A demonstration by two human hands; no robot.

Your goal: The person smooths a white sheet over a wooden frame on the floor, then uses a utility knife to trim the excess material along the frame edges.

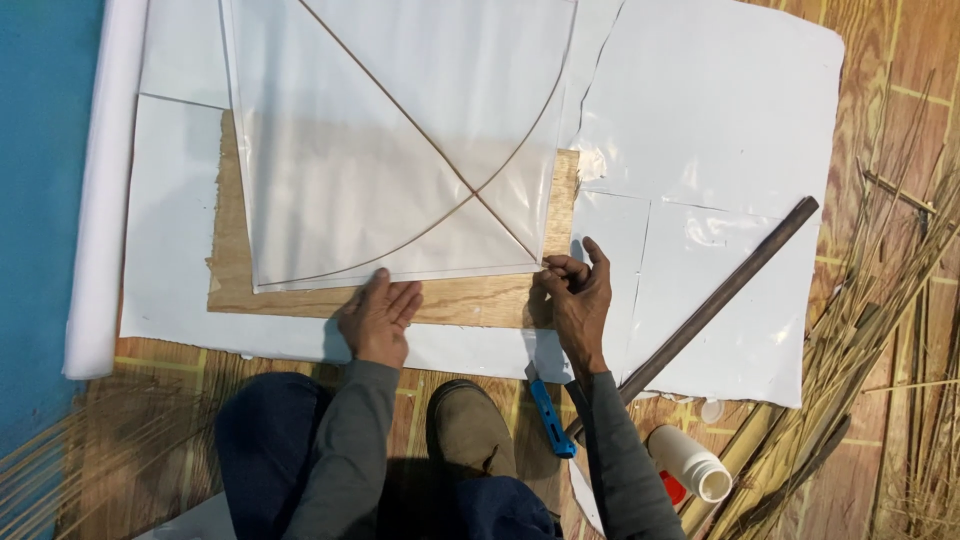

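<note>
Head view: your left hand (pixel 378 318) lies flat, fingers spread, pressing bottom edge of translucent white kite sheet with thin crossed sticks (pixel 400 150) on plywood board (pixel 470 300). Your right hand (pixel 575 290) has grip pinched on sheet's lower right corner. Judged step: fixing corner; next calls for taut sheet, steady pinch.

A patterned wooden-looking floor (pixel 900 80), a blue surface (pixel 40 200) at left, perhaps a wall.

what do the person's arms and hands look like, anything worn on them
Both arms are covered by long, plain grey sleeves that end at the wrists. The left hand and right hand are bare: no gloves, and no rings or watch that can be made out.
</note>
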